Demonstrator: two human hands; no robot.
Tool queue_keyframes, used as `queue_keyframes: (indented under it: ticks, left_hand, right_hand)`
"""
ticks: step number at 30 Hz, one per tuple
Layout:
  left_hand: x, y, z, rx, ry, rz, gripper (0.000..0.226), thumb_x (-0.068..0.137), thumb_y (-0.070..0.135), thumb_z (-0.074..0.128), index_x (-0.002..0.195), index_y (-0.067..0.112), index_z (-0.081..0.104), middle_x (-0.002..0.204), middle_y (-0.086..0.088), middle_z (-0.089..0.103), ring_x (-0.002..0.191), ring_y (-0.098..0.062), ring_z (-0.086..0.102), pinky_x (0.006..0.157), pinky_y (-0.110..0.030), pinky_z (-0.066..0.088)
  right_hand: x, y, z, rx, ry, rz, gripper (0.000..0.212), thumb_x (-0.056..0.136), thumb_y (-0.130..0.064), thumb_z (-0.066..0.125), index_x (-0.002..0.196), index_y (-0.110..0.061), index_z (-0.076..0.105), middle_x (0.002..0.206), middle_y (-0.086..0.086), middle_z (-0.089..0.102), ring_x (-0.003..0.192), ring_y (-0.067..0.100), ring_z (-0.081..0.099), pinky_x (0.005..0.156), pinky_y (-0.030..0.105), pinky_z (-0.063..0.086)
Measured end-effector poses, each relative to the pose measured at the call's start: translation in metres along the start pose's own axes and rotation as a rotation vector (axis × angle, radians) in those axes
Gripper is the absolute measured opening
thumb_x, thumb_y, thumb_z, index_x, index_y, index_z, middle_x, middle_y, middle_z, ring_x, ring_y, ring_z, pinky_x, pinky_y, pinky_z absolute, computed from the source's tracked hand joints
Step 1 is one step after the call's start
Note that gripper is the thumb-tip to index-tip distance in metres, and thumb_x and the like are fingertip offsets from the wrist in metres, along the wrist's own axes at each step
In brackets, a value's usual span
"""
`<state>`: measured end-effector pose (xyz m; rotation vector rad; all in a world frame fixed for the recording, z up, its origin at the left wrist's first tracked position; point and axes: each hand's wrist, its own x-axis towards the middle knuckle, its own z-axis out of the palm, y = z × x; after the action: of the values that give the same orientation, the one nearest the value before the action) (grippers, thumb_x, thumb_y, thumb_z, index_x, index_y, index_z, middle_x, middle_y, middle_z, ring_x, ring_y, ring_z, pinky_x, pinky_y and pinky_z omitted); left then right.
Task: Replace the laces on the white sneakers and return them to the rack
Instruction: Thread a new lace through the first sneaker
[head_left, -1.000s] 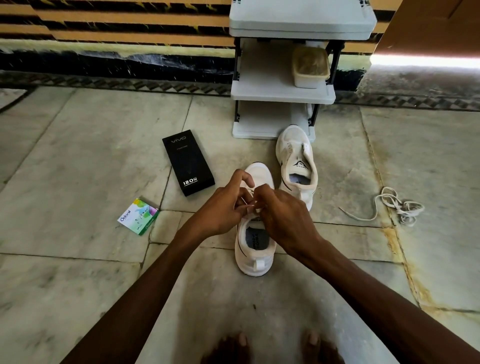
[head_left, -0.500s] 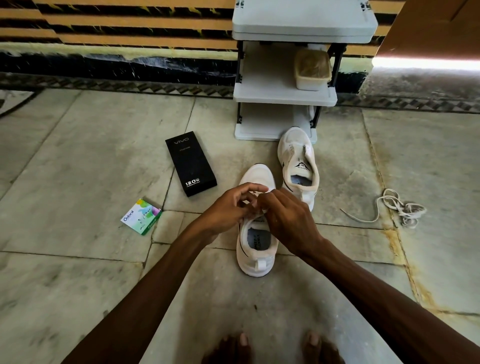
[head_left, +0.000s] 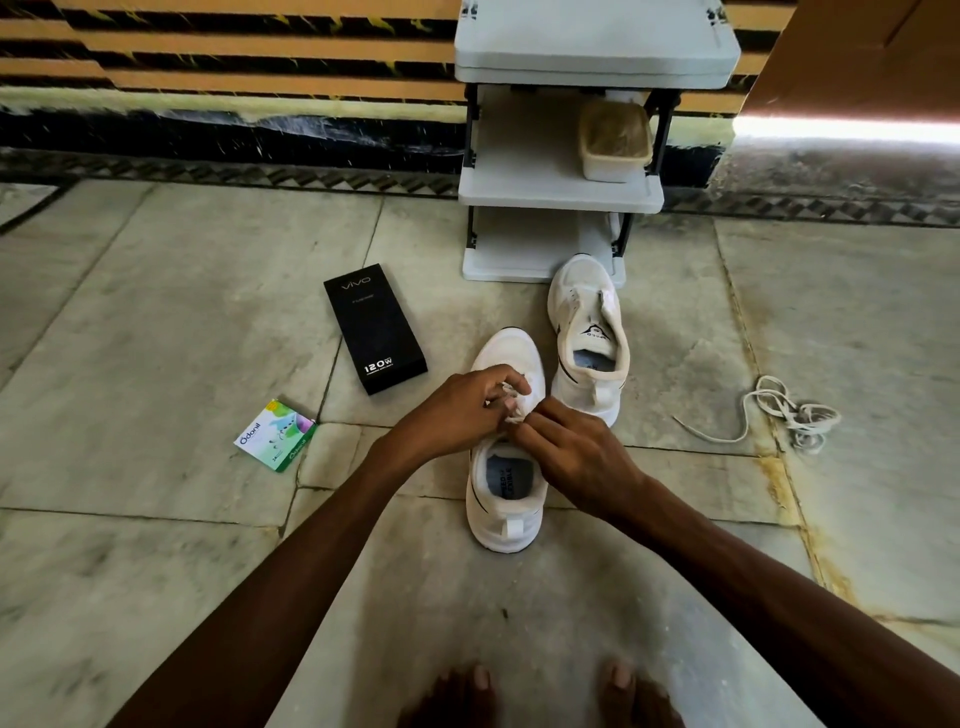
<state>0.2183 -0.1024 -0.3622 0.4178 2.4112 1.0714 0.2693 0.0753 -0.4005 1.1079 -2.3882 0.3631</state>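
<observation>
Head view: two white sneakers stand on a stone floor (head_left: 156, 312) before one grey rack (head_left: 561, 189). Over the near sneaker (head_left: 506, 530), the left hand (head_left: 457, 410) and right hand (head_left: 579, 460) meet at the eyelets, the curled fingers of each pinching a lace (head_left: 511, 404). It looks light, limp and slippery, so is best gripped near its tip. The far sneaker (head_left: 589, 332) sits unlaced at the rack's base. One loose lace (head_left: 779, 415) lies to the right. Also one black box (head_left: 374, 327), one green packet (head_left: 275, 435) and one tub (head_left: 615, 148).

Stone floor (head_left: 156, 312), rack (head_left: 561, 189) by the wall, near sneaker (head_left: 506, 530), far sneaker (head_left: 587, 291), black box (head_left: 374, 335), green packet (head_left: 275, 435), loose lace (head_left: 779, 415)
</observation>
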Motion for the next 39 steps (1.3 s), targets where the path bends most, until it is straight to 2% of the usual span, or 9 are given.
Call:
queue_keyframes:
  ticks: [6, 10, 15, 19, 23, 26, 30, 35, 39]
  left_hand:
    - [0.001, 0.001, -0.002, -0.074, -0.046, -0.052, 0.020, 0.100, 0.035, 0.050, 0.089, 0.035, 0.068, 0.081, 0.016, 0.063, 0.078, -0.003, 0.058, 0.069, -0.018, 0.042]
    - [0.004, 0.004, 0.000, -0.067, -0.032, -0.091, 0.032, 0.096, 0.044, 0.054, 0.071, 0.025, 0.060, 0.069, 0.007, 0.060, 0.069, -0.010, 0.055, 0.066, -0.025, 0.043]
    - [0.004, 0.004, 0.007, -0.061, 0.050, -0.117, 0.022, 0.091, 0.036, 0.065, 0.082, 0.016, 0.067, 0.081, 0.000, 0.069, 0.076, -0.014, 0.062, 0.066, -0.022, 0.044]
    - [-0.001, 0.003, 0.008, 0.129, 0.222, -0.096, 0.021, 0.092, 0.031, 0.064, 0.080, 0.014, 0.063, 0.070, 0.005, 0.061, 0.065, -0.009, 0.054, 0.057, -0.024, 0.035]
    - [-0.007, -0.008, -0.002, 0.253, 0.315, -0.131, 0.018, 0.089, 0.023, 0.067, 0.079, 0.009, 0.062, 0.069, 0.003, 0.059, 0.067, -0.014, 0.055, 0.060, -0.027, 0.039]
    - [-0.009, -0.018, -0.010, 0.267, 0.343, -0.170, 0.011, 0.085, 0.013, 0.070, 0.078, 0.008, 0.064, 0.065, 0.008, 0.055, 0.066, -0.013, 0.055, 0.059, -0.024, 0.039]
    - [-0.009, -0.016, -0.004, 0.291, 0.367, -0.164, 0.010, 0.079, 0.007, 0.072, 0.075, 0.010, 0.063, 0.059, 0.012, 0.051, 0.058, -0.008, 0.052, 0.056, -0.022, 0.040]
    - [-0.007, -0.022, -0.006, -0.100, 0.387, -0.135, 0.011, 0.088, 0.013, 0.069, 0.079, 0.020, 0.073, 0.066, 0.002, 0.067, 0.061, -0.011, 0.063, 0.061, -0.024, 0.050]
    - [-0.015, -0.013, -0.013, -0.426, 0.287, -0.087, 0.012, 0.092, 0.009, 0.064, 0.094, 0.010, 0.075, 0.074, -0.001, 0.070, 0.061, -0.005, 0.061, 0.058, -0.017, 0.049]
  right_hand:
    - [0.000, -0.005, -0.002, 0.007, 0.033, 0.024, 0.010, 0.091, 0.002, 0.060, 0.095, -0.002, 0.068, 0.087, 0.012, 0.065, 0.077, 0.027, 0.056, 0.054, 0.034, 0.046]
    - [0.002, -0.006, -0.004, 0.000, 0.039, 0.041, 0.010, 0.091, 0.001, 0.060, 0.093, -0.001, 0.070, 0.084, 0.012, 0.066, 0.074, 0.028, 0.059, 0.053, 0.035, 0.048]
    - [-0.001, -0.009, -0.004, -0.021, 0.073, 0.071, 0.011, 0.093, -0.001, 0.060, 0.089, -0.003, 0.069, 0.084, 0.012, 0.067, 0.075, 0.028, 0.061, 0.059, 0.036, 0.050]
    - [0.000, -0.015, -0.007, -0.059, 0.173, 0.174, 0.015, 0.091, -0.001, 0.061, 0.079, -0.003, 0.070, 0.074, 0.011, 0.064, 0.069, 0.027, 0.058, 0.061, 0.037, 0.048]
    - [-0.014, -0.021, -0.009, 0.050, 0.160, 0.325, 0.007, 0.083, -0.003, 0.069, 0.077, -0.005, 0.065, 0.072, 0.009, 0.059, 0.065, 0.024, 0.051, 0.054, 0.033, 0.042]
    - [-0.031, -0.029, -0.012, 0.121, 0.167, 0.442, 0.005, 0.080, -0.002, 0.063, 0.078, -0.007, 0.063, 0.073, 0.005, 0.057, 0.065, 0.021, 0.050, 0.051, 0.033, 0.043]
    - [-0.039, -0.037, -0.018, 0.261, 0.095, 0.605, 0.022, 0.071, 0.007, 0.069, 0.081, -0.012, 0.064, 0.078, -0.002, 0.063, 0.069, 0.015, 0.058, 0.058, 0.032, 0.050]
    - [-0.022, -0.028, -0.029, 0.511, 0.126, 0.836, 0.019, 0.073, -0.011, 0.085, 0.083, -0.016, 0.070, 0.079, -0.013, 0.068, 0.070, 0.002, 0.062, 0.064, 0.014, 0.049]
    - [-0.006, -0.022, -0.033, 0.727, 0.177, 1.057, 0.012, 0.074, -0.018, 0.085, 0.083, -0.017, 0.077, 0.070, -0.004, 0.072, 0.064, 0.010, 0.068, 0.065, 0.022, 0.055]
